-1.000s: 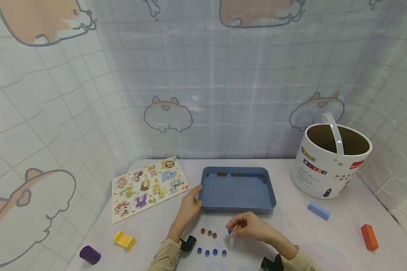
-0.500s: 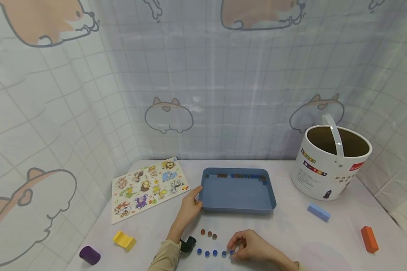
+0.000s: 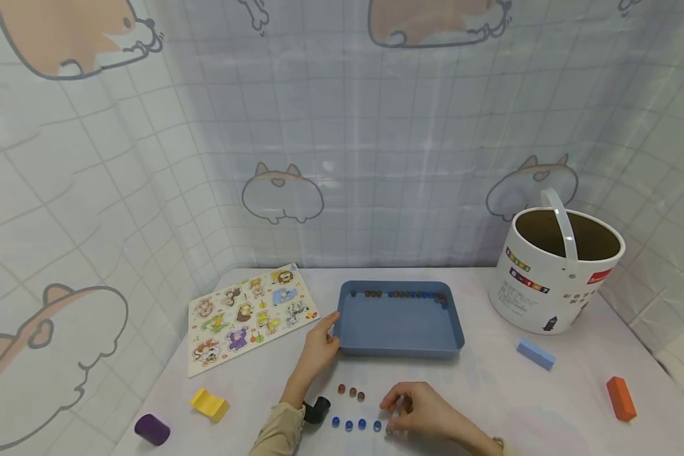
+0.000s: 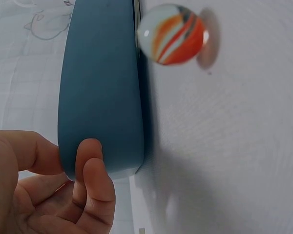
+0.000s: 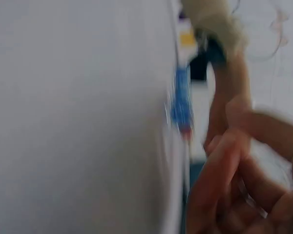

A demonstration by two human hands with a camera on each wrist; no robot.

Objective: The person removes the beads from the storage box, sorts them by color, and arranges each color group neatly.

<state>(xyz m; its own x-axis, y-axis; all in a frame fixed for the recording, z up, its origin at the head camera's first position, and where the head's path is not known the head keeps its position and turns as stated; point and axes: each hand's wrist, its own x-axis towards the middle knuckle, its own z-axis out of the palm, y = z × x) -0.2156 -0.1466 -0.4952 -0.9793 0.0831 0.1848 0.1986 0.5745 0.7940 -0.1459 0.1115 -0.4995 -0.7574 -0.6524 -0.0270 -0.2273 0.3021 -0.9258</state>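
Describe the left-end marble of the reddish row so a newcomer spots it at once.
In the head view, find the blue-grey tray. On its near side, three reddish-brown marbles form a short slanting row, beyond the blue marbles. Yours is the left-end marble: of the three, it sits closest to the tray and farthest from the right hand.

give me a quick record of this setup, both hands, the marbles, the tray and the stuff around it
left hand: holds the blue tray at its near left corner
right hand: at the right end of the blue marbles; whether it pinches one is unclear
tray contents: small marbles, mostly along the far wall
second row: three reddish-brown marbles, between blue row and tray
left side: animal board, yellow block, purple cylinder
right side: white bucket, light blue block, orange block
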